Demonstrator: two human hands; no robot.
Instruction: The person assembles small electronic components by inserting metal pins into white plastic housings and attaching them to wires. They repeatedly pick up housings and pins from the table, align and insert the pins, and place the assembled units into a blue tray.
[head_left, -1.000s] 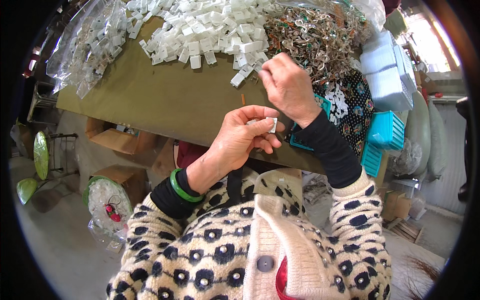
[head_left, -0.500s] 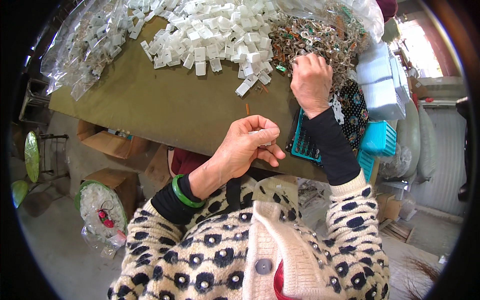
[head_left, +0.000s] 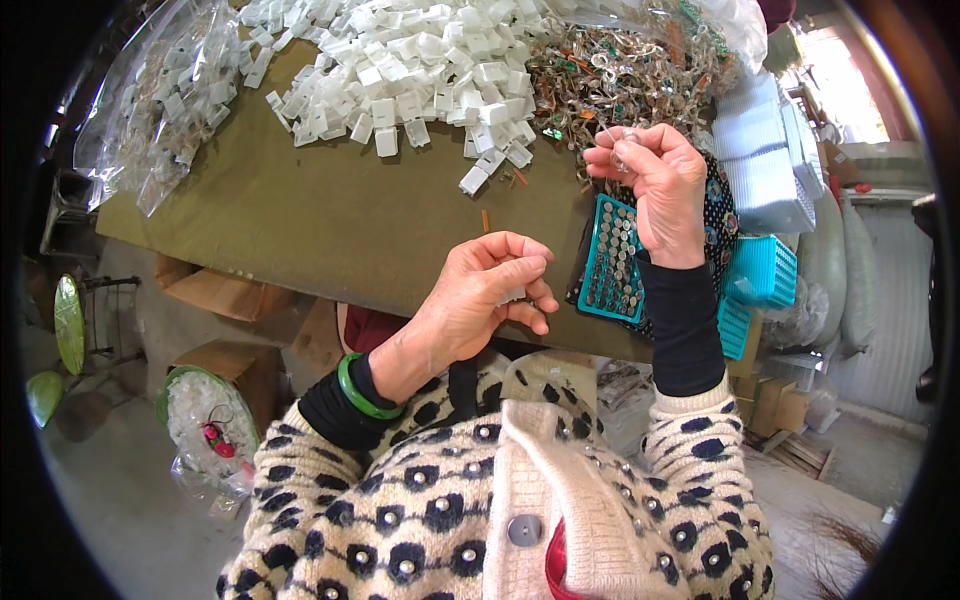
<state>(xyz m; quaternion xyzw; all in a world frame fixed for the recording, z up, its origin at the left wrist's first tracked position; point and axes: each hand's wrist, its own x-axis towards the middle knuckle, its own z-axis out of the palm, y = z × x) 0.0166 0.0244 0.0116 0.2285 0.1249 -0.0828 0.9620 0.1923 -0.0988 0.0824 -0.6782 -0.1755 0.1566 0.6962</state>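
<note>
My left hand (head_left: pixel 470 295) is closed above the table's near edge, pinching a small white plastic piece (head_left: pixel 513 295) that the fingers mostly hide. Thumb and fingertips of my right hand (head_left: pixel 664 190) are closed on a small clear piece with a thin loop (head_left: pixel 624 148); its exact kind is too small to tell. That hand is just in front of a heap of small clear, green and orange parts (head_left: pixel 620 75). Beside its wrist lies a turquoise tray (head_left: pixel 588 285) with rows of small round dark and silvery pieces.
White plastic cases (head_left: pixel 410 70) lie heaped at the far middle of the table (head_left: pixel 330 215). A clear bag of parts (head_left: pixel 165 115) stands far left. On the right are stacked pale trays (head_left: pixel 765 165) and turquoise trays (head_left: pixel 765 272). An orange stick (head_left: pixel 486 221) lies near my left hand.
My right hand has drawn back from the heap toward me and slightly right, with a small clear piece in its fingertips. More of the turquoise tray shows. The left hand has barely shifted.
</note>
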